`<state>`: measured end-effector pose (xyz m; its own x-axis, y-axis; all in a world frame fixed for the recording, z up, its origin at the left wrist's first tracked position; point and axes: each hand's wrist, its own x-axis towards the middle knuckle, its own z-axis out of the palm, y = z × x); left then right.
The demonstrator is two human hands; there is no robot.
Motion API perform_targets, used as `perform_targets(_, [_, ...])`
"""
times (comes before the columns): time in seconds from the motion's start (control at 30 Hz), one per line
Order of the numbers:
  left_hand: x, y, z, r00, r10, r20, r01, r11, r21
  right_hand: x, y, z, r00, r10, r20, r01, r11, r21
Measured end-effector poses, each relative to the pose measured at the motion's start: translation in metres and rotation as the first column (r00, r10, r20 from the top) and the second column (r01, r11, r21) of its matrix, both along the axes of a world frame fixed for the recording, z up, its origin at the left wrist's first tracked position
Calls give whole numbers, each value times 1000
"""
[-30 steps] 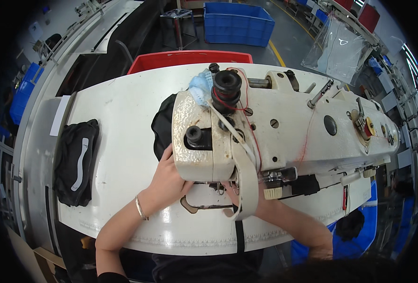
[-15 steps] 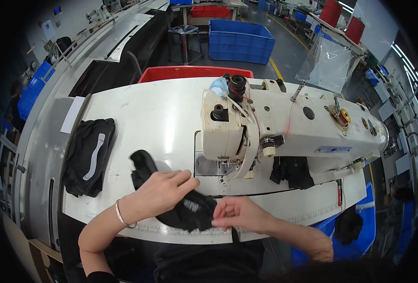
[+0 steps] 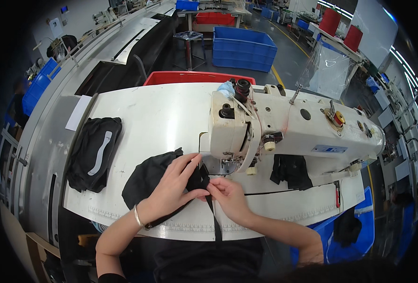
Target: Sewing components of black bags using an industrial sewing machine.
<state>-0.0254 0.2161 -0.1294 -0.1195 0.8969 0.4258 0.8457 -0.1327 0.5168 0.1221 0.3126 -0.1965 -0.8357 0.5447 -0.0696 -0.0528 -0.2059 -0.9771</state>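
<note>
A black fabric piece (image 3: 145, 177) lies spread on the white table in front of the sewing machine (image 3: 284, 127). My left hand (image 3: 173, 184) grips its right part, fingers on top and thumb toward me. With thumb and fingertips, my right hand (image 3: 227, 195) pinches the fabric's right end, just short of the needle area. From there a narrow black strap (image 3: 217, 224) hangs down over the table's front edge. What lies between my right fingertips is partly hidden.
Left on the table is a folded black fabric piece (image 3: 77, 160) with a grey strip (image 3: 99, 155). More black cloth (image 3: 291, 172) lies under the machine arm. A red-handled tool (image 3: 337, 194) rests at the right edge, above a blue bin (image 3: 368, 226). Behind stands a red bin (image 3: 190, 78).
Both hands have moved up toward the needle area with the black fabric. The fabric has turned and spread out at the left, and the strap now hangs longer.
</note>
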Motion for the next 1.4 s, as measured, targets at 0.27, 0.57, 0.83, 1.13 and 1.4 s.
perform_targets(0.27, [-15, 17, -17, 825, -195, 530, 371, 895, -248, 25, 10, 22, 987, 146, 68, -126, 962, -244])
perform_targets(0.57, [-17, 11, -3, 789, 30, 614, 334, 818, -469, 37, 17, 16, 948, 315, 37, -306, 940, -150])
perform_targets(0.83, [-28, 27, -21, 948, -51, 314, 155, 936, -317, 37, 25, 9, 944, 320, 77, 2, -239, 971])
perform_targets(1.13, [-58, 103, -76, 913, -283, 294, 294, 956, 8, 34, 69, 5, 988, 34, 153, -131, -346, 929])
perform_targets(1.4, [-65, 95, -97, 681, -69, 729, 313, 927, -205, 32, 78, 13, 939, -16, 342, -202, -833, 515])
